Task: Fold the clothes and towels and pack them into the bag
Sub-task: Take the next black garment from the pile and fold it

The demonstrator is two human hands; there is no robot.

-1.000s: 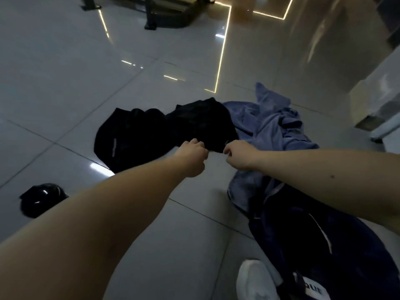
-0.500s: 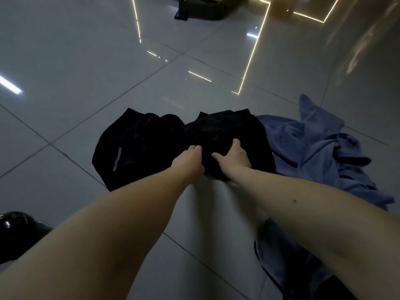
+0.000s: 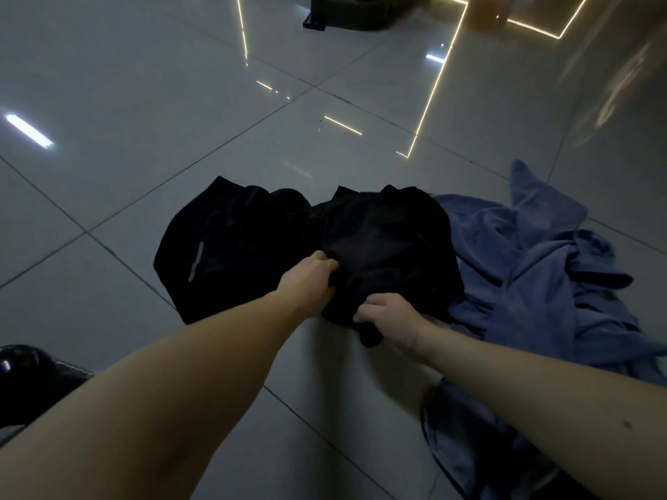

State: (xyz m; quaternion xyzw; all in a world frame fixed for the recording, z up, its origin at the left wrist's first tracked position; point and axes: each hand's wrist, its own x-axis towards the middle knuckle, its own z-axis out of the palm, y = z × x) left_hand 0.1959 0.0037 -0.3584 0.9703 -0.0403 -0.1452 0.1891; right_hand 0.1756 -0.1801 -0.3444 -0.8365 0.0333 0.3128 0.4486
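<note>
A crumpled black garment (image 3: 389,247) lies on the tiled floor in the middle of the head view. My left hand (image 3: 312,277) grips its near left edge with curled fingers. My right hand (image 3: 388,317) grips a bunched fold at its near edge, a flap hanging below the fist. A second black garment (image 3: 223,247) with a grey stripe lies spread just to the left, touching the first. A blue towel (image 3: 541,268) lies heaped on the right, partly under the black garment. No bag is clearly visible.
A shiny black object (image 3: 25,377) sits at the lower left edge. More dark blue cloth (image 3: 465,445) lies at the lower right under my right arm. Dark furniture legs (image 3: 317,19) stand far back. Glossy grey floor tiles (image 3: 126,138) stretch to the left.
Both hands went from closed fists near the garment's edge to resting on it, and now grip it. My right hand has pulled back toward me with a bunch of black fabric.
</note>
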